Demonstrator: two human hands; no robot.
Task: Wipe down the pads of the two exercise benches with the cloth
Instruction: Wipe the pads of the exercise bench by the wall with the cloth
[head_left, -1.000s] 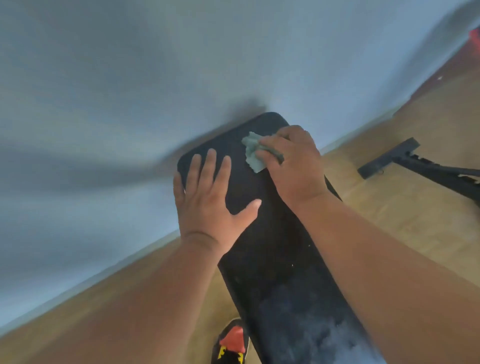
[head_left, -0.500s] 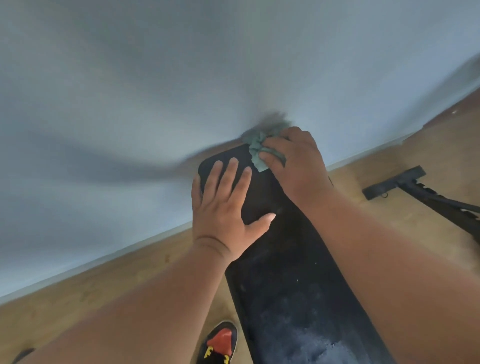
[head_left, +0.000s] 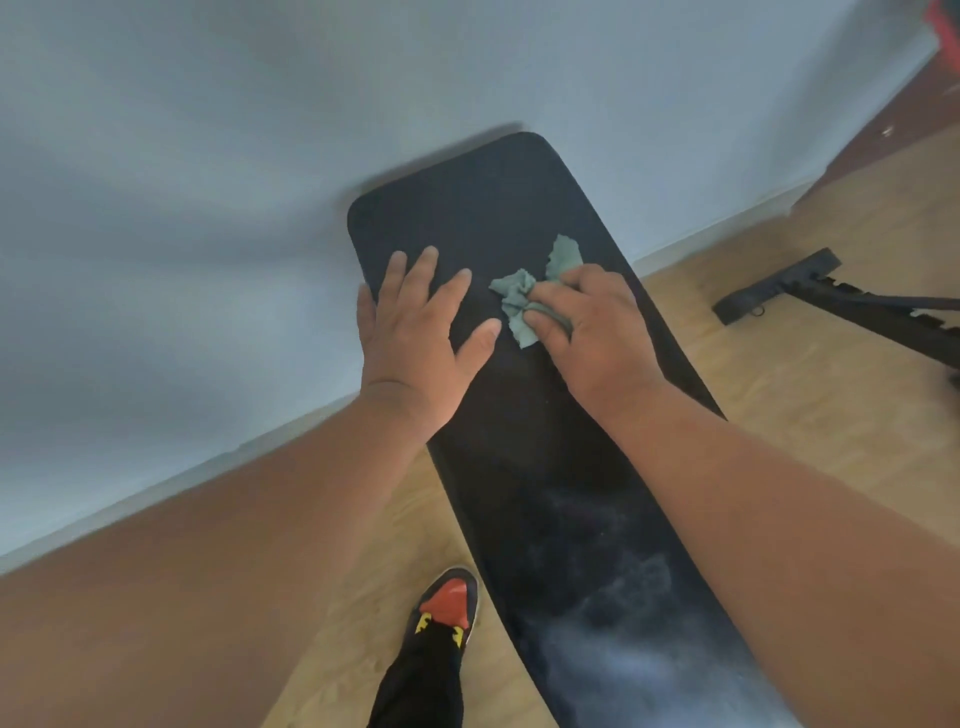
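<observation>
**Near end of pad at risk of being missed**

Black bench pad (head_left: 545, 441), dusty at near end. Left hand (head_left: 415, 332) flat, fingers spread, bracing. Right hand (head_left: 592, 332) clenched on bunched green cloth (head_left: 519, 301), upper pad; scant contact, likely streaks.

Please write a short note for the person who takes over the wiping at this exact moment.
Left hand: open, flat on the bench pad, near its far end.
Right hand: gripping the green cloth, pressed on the pad beside the left hand.
Done: cannot tell which parts are wiped.
Left: pale smears on the near part of the pad; the second bench, of which perhaps only a black frame shows on the right.
</observation>
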